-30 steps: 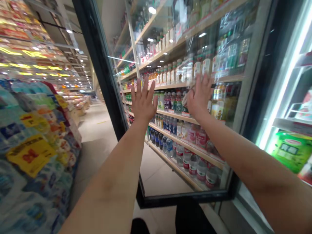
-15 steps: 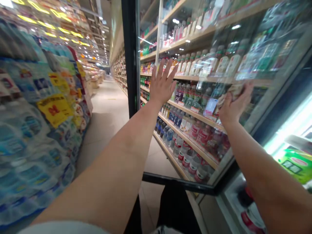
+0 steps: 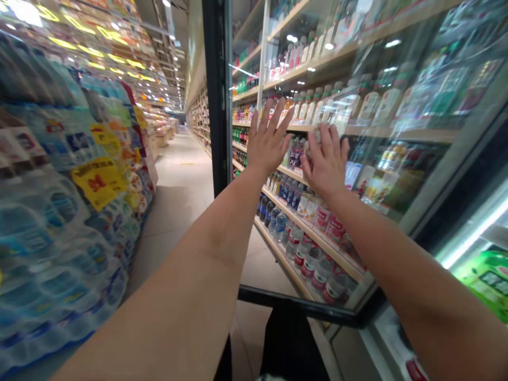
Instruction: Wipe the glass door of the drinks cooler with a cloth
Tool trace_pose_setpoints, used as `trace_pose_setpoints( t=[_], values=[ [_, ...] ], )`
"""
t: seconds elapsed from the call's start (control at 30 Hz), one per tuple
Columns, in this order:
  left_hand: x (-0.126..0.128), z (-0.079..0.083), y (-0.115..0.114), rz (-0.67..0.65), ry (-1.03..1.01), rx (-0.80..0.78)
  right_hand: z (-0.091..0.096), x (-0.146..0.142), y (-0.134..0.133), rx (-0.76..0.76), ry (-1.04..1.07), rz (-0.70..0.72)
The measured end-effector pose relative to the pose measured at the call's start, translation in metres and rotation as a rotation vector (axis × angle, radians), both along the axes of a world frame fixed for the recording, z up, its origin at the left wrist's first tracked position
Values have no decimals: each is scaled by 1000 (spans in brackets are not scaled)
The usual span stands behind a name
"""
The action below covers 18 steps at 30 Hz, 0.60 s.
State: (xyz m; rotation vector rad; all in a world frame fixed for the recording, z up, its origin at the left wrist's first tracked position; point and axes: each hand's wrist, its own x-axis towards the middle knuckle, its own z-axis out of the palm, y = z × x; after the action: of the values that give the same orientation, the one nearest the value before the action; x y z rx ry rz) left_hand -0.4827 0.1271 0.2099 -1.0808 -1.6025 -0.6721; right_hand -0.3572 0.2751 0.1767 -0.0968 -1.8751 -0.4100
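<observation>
An open glass fridge door (image 3: 400, 79) with a black frame (image 3: 216, 95) stands in front of me. My left hand (image 3: 270, 136) lies flat on the glass near the frame, fingers spread and holding nothing. Just to its right, my right hand (image 3: 326, 163) presses a small pale cloth (image 3: 316, 134) against the glass; only a bit of the cloth shows past the fingertips. The two hands are almost touching.
Through the glass I see shelves of bottled drinks (image 3: 313, 211) along the aisle. Stacked packs of bottled water (image 3: 47, 222) with yellow price tags (image 3: 97, 181) line the left side. The tiled aisle floor (image 3: 178, 180) runs between. A lit fridge interior with a green pack (image 3: 490, 275) is at the right.
My right hand has slid left across the glass with the cloth, from far right to beside my left hand. The left hand has stayed flat in about the same spot.
</observation>
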Motion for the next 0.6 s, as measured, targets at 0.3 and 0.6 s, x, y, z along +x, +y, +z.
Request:
trace_pose_setpoints(
  t=[0.3, 0.6],
  values=[
    [-4, 0, 0, -41, -27, 7, 12, 59, 83, -247, 218, -124],
    [-4, 0, -1, -110, -27, 20, 34, 44, 59, -532, 362, -172]
  ],
)
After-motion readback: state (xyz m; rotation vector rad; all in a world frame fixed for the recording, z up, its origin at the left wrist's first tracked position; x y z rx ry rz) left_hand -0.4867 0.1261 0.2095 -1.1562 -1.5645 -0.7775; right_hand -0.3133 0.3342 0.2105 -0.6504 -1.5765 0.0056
